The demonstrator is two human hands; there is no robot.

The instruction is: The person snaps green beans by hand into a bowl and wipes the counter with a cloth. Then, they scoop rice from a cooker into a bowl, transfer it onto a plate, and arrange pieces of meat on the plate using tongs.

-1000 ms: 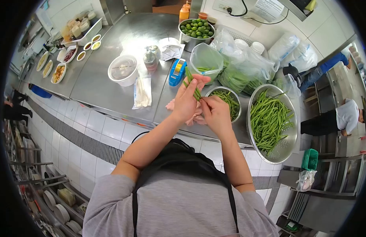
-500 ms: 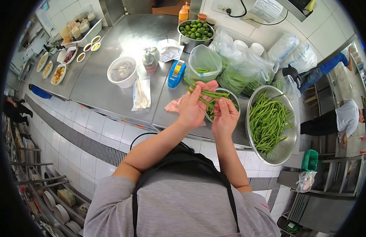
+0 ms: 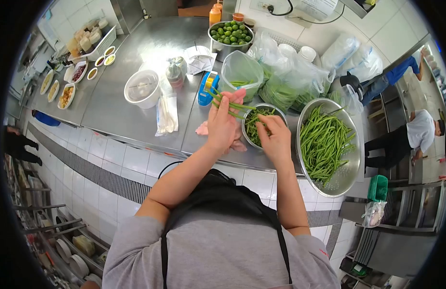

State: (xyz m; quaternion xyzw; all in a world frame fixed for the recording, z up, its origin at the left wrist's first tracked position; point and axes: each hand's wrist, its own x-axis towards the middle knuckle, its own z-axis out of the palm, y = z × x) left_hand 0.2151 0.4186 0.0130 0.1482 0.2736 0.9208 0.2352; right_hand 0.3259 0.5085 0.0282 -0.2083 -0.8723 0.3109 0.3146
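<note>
My left hand (image 3: 222, 126) is closed around a few long green beans (image 3: 234, 107), which stick out past its fingers on both sides. To its right, my right hand (image 3: 277, 139) hangs over a metal bowl (image 3: 245, 136) of short green bean pieces (image 3: 254, 126). Its fingers are bent and drawn together over the bowl's contents; whatever they pinch is too small to make out. Right of that hand, a large metal colander (image 3: 346, 181) holds a heap of whole green beans (image 3: 326, 142). Behind the bowl stands an open plastic bag (image 3: 242, 72) with some green beans inside.
A blue tape dispenser (image 3: 206, 96), a lidded white tub (image 3: 142, 91) and a pot of limes (image 3: 231, 33) stand on the steel counter (image 3: 112, 108). Filled plastic bags (image 3: 280, 91) line the back. Small dishes (image 3: 67, 96) sit far left. A co-worker (image 3: 420, 132) stands at right.
My right hand has come away from the beans in my left hand and dropped over the bowl. The left hand has shifted slightly left, still holding its beans.
</note>
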